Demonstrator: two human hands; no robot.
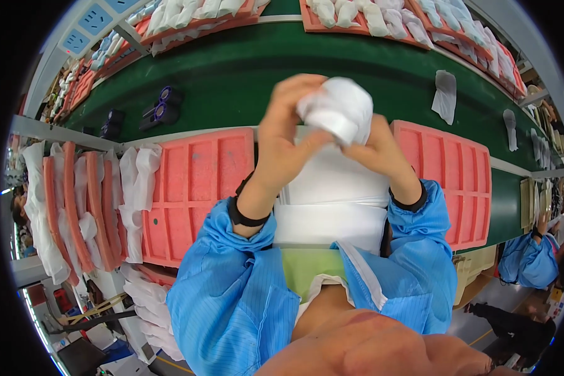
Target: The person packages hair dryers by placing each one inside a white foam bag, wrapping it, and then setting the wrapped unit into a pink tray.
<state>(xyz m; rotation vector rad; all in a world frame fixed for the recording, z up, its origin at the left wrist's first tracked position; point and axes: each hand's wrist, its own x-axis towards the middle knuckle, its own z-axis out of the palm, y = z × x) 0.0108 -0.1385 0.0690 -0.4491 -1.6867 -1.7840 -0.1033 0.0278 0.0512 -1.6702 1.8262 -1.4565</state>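
Note:
In front of my chest, both hands hold up a white wrapped bundle, its surface like thin paper or foam sheet. My left hand is closed round its left side, fingers over the top and thumb along the lower edge. My right hand grips the lower right side between thumb and fingers. Motion blurs the bundle, and what is inside it is hidden. Just beneath my hands lie stacks of flat white sheets, partly covered by my wrists.
Pink compartment trays flank the stacks, with another tray at right. Beyond runs a green belt carrying dark purple-rimmed cylinders and a white-wrapped piece. Loaded pink trays line the far side. A co-worker's blue sleeve shows at right.

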